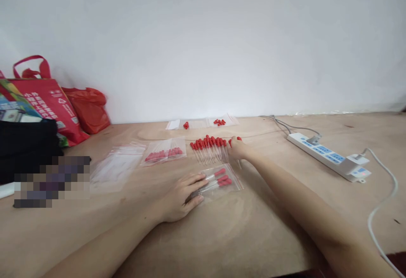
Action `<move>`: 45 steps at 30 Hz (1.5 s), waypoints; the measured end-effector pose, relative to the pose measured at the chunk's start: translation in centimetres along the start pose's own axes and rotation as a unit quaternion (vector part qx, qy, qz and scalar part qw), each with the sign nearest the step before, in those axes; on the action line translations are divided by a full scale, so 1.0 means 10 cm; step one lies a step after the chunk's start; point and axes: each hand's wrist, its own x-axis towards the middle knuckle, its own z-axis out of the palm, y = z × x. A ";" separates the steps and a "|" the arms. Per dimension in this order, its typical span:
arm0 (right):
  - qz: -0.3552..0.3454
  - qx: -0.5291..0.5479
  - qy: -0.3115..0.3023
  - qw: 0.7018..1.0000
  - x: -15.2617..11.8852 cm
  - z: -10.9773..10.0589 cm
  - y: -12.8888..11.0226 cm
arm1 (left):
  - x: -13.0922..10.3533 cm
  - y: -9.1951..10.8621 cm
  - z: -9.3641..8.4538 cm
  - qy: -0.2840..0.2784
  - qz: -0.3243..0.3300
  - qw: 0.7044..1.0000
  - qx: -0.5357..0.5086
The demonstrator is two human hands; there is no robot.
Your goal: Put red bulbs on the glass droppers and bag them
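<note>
My left hand grips the left end of a clear zip bag lying on the table, fingers over it and thumb at its near side. Inside that bag lie a few droppers with red rubber bulbs and clear tubes. Beyond it, a row of similar red-bulbed droppers lies side by side, tubes toward me. At the right end of this row my right hand is closed on a dropper; red bulb shows at the fingers and a clear tube below. The fingertips are partly hidden.
Left of the row lie a zip bag of red bulbs and flat clear bags. Small red pieces rest on bags by the wall. A power strip with cables stands right; red shopping bags and a black cloth stand left.
</note>
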 end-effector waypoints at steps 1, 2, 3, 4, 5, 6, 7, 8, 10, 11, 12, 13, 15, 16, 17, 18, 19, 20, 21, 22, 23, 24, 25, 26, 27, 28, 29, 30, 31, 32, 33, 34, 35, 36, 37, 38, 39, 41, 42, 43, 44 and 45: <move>-0.001 0.017 0.002 1.000 -0.07 -0.03 0.05 | 0.00 0.01 0.00 -0.003 -0.002 1.000 0.001; -0.002 0.040 0.004 0.999 -0.15 -0.06 0.12 | 0.00 0.01 -0.01 -0.004 -0.003 1.000 0.003; -0.002 0.070 0.008 0.998 -0.22 -0.07 0.18 | 0.00 0.02 -0.01 -0.005 -0.004 1.000 0.006; 0.001 0.116 0.018 0.993 -0.29 -0.07 0.24 | 0.01 0.02 -0.02 -0.007 -0.005 1.000 0.008; 0.010 0.204 0.035 0.978 -0.35 -0.05 0.30 | 0.01 0.03 -0.02 -0.009 -0.007 1.000 0.011; 0.022 0.282 0.054 0.958 -0.41 -0.01 0.34 | 0.01 0.03 -0.02 -0.012 -0.010 1.000 0.013; 0.035 0.356 0.073 0.931 -0.45 0.03 0.37 | 0.01 0.03 -0.02 -0.016 -0.013 1.000 0.016; 0.047 0.417 0.089 0.903 -0.48 0.09 0.38 | 0.01 0.03 -0.03 -0.020 -0.016 1.000 0.018; 0.070 0.490 0.116 0.861 -0.53 0.20 0.37 | 0.00 0.03 -0.02 -0.025 -0.020 0.999 0.019; 0.079 0.516 0.123 0.844 -0.54 0.24 0.35 | 0.00 0.02 -0.02 -0.026 -0.020 0.999 0.018; 0.089 0.539 0.127 0.828 -0.56 0.27 0.31 | 0.00 0.02 -0.02 -0.024 -0.019 0.999 0.017; 0.099 0.561 0.128 0.812 -0.57 0.30 0.28 | 0.00 0.02 -0.02 -0.022 -0.018 0.999 0.016; 0.123 0.606 0.122 0.777 -0.59 0.32 0.20 | 0.00 0.01 -0.01 -0.017 -0.016 1.000 0.015; 0.133 0.627 0.114 0.759 -0.61 0.33 0.16 | 0.01 0.02 -0.01 -0.015 -0.014 1.000 0.015; 0.141 0.646 0.107 0.743 -0.63 0.34 0.13 | 0.01 0.02 -0.01 -0.015 -0.014 1.000 0.016; 0.142 0.661 0.099 0.730 -0.65 0.35 0.10 | 0.02 0.02 -0.01 -0.016 -0.014 1.000 0.018; 0.137 0.673 0.092 0.721 -0.67 0.36 0.08 | 0.02 0.02 -0.02 -0.018 -0.014 1.000 0.020; 0.127 0.680 0.088 0.716 -0.70 0.37 0.06 | 0.02 0.02 -0.01 -0.020 -0.015 0.999 0.023; 0.116 0.684 0.085 0.715 -0.72 0.38 0.05 | 0.02 0.02 -0.01 -0.021 -0.014 0.999 0.025; 0.108 0.683 0.084 0.717 -0.73 0.39 0.05 | 0.02 0.02 -0.01 -0.020 -0.013 0.999 0.028; 0.104 0.678 0.081 0.724 -0.75 0.39 0.05 | 0.01 0.01 -0.01 -0.019 -0.011 0.999 0.030; 0.103 0.667 0.074 0.734 -0.76 0.40 0.05 | 0.01 0.01 -0.01 -0.016 -0.009 0.999 0.030; 0.102 0.653 0.062 0.748 -0.76 0.40 0.06 | 0.01 0.02 -0.01 -0.013 -0.007 0.999 0.030; 0.098 0.638 0.046 0.762 -0.77 0.40 0.06 | 0.01 0.02 -0.01 -0.010 -0.005 1.000 0.028; 0.092 0.625 0.033 0.774 -0.77 0.41 0.07 | 0.00 0.02 -0.01 -0.008 -0.004 1.000 0.026; 0.082 0.618 0.022 0.782 -0.76 0.41 0.08 | 0.00 0.03 -0.01 -0.008 -0.003 1.000 0.023; 0.071 0.616 0.016 0.784 -0.76 0.41 0.09 | 0.00 0.03 -0.01 -0.008 -0.003 1.000 0.021; 0.062 0.618 0.013 0.784 -0.76 0.41 0.10 | 0.00 0.04 -0.02 -0.008 -0.004 1.000 0.019; 0.054 0.622 0.010 0.781 -0.76 0.42 0.11 | 0.00 0.04 -0.02 -0.009 -0.006 1.000 0.018; 0.049 0.624 0.003 0.780 -0.76 0.42 0.12 | 0.00 0.04 -0.02 -0.009 -0.006 1.000 0.019; 0.044 0.625 -0.010 0.779 -0.76 0.41 0.13 | 0.00 0.04 -0.02 -0.009 -0.007 1.000 0.020; 0.041 0.623 -0.027 0.780 -0.76 0.41 0.14 | 0.00 0.04 -0.02 -0.009 -0.006 1.000 0.021; 0.036 0.620 -0.047 0.783 -0.76 0.40 0.15 | 0.00 0.04 -0.02 -0.009 -0.006 1.000 0.024; 0.030 0.615 -0.065 0.785 -0.75 0.40 0.16 | 0.00 0.03 -0.02 -0.008 -0.006 1.000 0.026; 0.023 0.610 -0.079 0.788 -0.75 0.39 0.17 | 0.01 0.03 -0.01 -0.008 -0.006 1.000 0.028; 0.017 0.605 -0.083 0.792 -0.75 0.39 0.17 | 0.01 0.03 -0.01 -0.008 -0.005 0.999 0.030; 0.012 0.601 -0.078 0.795 -0.74 0.39 0.17 | 0.01 0.03 -0.01 -0.009 -0.002 0.999 0.031; 0.006 0.596 -0.050 0.802 -0.73 0.39 0.17 | 0.01 0.03 -0.02 -0.010 0.003 1.000 0.030; 0.006 0.593 -0.036 0.804 -0.73 0.39 0.16 | 0.02 0.03 -0.02 -0.012 0.004 1.000 0.029; 0.002 0.590 -0.029 0.807 -0.72 0.38 0.16 | 0.02 0.03 -0.02 -0.013 0.004 1.000 0.028; -0.005 0.583 -0.032 0.812 -0.72 0.38 0.16 | 0.02 0.03 -0.02 -0.014 0.003 1.000 0.027; -0.016 0.574 -0.044 0.818 -0.72 0.37 0.16 | 0.02 0.03 -0.02 -0.014 0.002 1.000 0.027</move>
